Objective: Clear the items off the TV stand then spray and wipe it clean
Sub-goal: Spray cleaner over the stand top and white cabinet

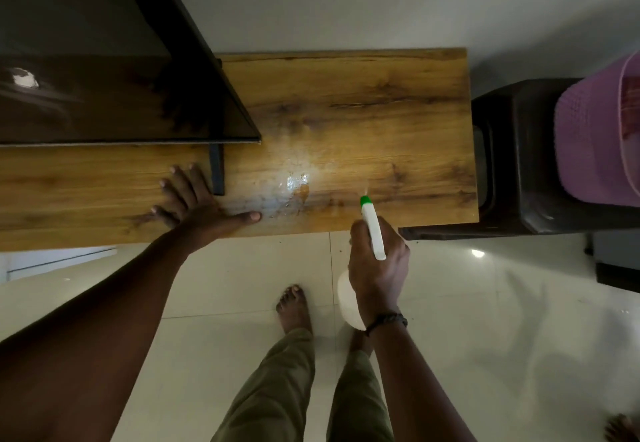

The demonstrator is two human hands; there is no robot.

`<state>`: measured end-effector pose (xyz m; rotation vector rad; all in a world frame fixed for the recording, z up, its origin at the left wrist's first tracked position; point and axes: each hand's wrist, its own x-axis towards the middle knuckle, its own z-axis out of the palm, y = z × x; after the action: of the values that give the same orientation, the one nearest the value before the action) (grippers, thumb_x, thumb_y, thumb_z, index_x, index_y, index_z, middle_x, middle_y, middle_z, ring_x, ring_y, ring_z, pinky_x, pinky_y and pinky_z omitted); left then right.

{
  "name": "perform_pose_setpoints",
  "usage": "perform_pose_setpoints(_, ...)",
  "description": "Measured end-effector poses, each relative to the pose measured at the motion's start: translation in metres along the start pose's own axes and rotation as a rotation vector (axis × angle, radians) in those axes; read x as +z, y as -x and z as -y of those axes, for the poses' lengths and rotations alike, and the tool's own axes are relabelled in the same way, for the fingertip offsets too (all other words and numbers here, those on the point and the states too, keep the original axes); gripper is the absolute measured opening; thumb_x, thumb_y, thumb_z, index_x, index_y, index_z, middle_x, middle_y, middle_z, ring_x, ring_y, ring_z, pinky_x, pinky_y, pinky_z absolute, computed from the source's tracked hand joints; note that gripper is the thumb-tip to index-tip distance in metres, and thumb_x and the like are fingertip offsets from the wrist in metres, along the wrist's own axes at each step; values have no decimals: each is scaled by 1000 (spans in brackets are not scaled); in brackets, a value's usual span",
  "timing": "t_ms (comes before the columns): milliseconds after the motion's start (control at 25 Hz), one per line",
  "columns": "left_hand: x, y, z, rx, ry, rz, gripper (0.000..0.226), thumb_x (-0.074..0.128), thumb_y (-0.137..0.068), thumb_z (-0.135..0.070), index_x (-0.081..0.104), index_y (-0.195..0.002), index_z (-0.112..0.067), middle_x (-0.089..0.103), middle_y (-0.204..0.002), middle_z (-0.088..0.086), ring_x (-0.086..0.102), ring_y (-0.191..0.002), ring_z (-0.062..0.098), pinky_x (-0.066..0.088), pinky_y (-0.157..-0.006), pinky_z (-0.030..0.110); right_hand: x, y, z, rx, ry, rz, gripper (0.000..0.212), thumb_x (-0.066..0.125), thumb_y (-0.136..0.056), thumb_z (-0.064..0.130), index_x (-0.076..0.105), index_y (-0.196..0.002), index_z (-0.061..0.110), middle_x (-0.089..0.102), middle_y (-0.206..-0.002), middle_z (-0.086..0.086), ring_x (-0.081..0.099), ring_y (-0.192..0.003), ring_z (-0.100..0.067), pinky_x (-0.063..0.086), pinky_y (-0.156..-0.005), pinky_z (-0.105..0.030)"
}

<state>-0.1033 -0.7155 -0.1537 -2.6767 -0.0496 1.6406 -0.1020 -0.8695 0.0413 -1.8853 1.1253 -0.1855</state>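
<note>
TV stand [381, 95], wooden top, spans frame middle, wet glossy patch [294, 182] at centre. Left hand [194, 202] flat on top near front edge, fingers spread wide, just left of patch. Right hand [377, 268] below stand's front edge, fingers wrapped round white spray bottle [372, 230], green nozzle aimed at patch. TV [104, 78] on stand, upper left. Dark stool [512, 164] with purple basket [595, 136] at right.

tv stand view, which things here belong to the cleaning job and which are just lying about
In the job: TV stand, spray bottle in right hand, wet patch, left hand flat on stand.
Just there: TV, dark stool, purple basket.
</note>
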Motion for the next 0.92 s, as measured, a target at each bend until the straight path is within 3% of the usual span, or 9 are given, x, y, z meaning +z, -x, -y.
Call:
perform_pose_setpoints(160, -23, 7, 7, 15, 53, -1, 53, 25, -111, -8, 8, -160, 1, 22, -166, 17, 27, -153, 29, 26, -123, 42, -8, 28, -7, 4, 63, -14, 28, 60, -94, 23, 52, -68, 18, 51, -55, -1, 45, -48, -23, 45, -46, -39)
perform_pose_setpoints(280, -19, 9, 12, 41, 44, -30, 52, 24, -111, -7, 8, -160, 2, 24, -165, 17, 29, -152, 28, 27, -123, 42, -15, 42, -15, 8, 78, 7, 22, 56, -97, 28, 62, -78, 17, 58, -61, -1, 57, -54, -29, 54, -50, -46)
perform_pose_setpoints(560, -1, 11, 20, 97, 38, -32, 51, 19, -110, -1, 8, -159, 4, 25, -163, 21, 29, -151, 31, 24, -123, 44, -26, 75, -48, 99, 65, -32, 30, 59, -96, 23, 52, -69, 14, 52, -57, -9, 52, -56, -41, 50, -47, -52)
perform_pose_setpoints(720, 19, 8, 53, 149, 64, -44, 51, 14, -108, 4, 7, -159, 6, 22, -163, 27, 28, -152, 32, 22, -124, 44, -20, 90, -50, 17, 71, 9, 24, 57, -95, 28, 60, -75, 15, 56, -60, -4, 55, -54, -32, 52, -50, -49)
perform_pose_setpoints(800, 40, 16, 96, 90, 104, 31, 49, 19, -105, 5, 28, -153, 12, 38, -156, 28, 42, -145, 30, 34, -119, 38, -9, 92, -38, -37, 57, 33, 23, 59, -97, 28, 59, -76, 17, 56, -60, 0, 55, -54, -28, 52, -51, -47)
perform_pose_setpoints(840, 52, 29, 117, 102, 138, 27, 46, 30, -99, 5, 55, -137, 12, 59, -139, 25, 61, -129, 24, 48, -106, 31, -3, 90, -30, -43, 35, 39, 24, 59, -96, 30, 58, -75, 18, 55, -59, 1, 54, -54, -28, 52, -51, -47)
perform_pose_setpoints(880, 61, 35, 137, 186, 58, -83, 38, 44, -90, 2, 76, -111, 5, 74, -114, 19, 74, -104, 18, 58, -87, 26, 4, 85, -20, -34, 0, 39, 25, 59, -94, 32, 56, -73, 19, 54, -58, 1, 54, -54, -29, 52, -52, -46)
perform_pose_setpoints(920, 50, 33, 151, 213, -35, -188, 27, 57, -85, -2, 80, -97, 3, 77, -102, 18, 78, -92, 18, 61, -76, 26, 13, 78, -9, -16, -43, 39, 26, 59, -92, 34, 54, -71, 19, 53, -57, 1, 54, -53, -31, 52, -53, -47)
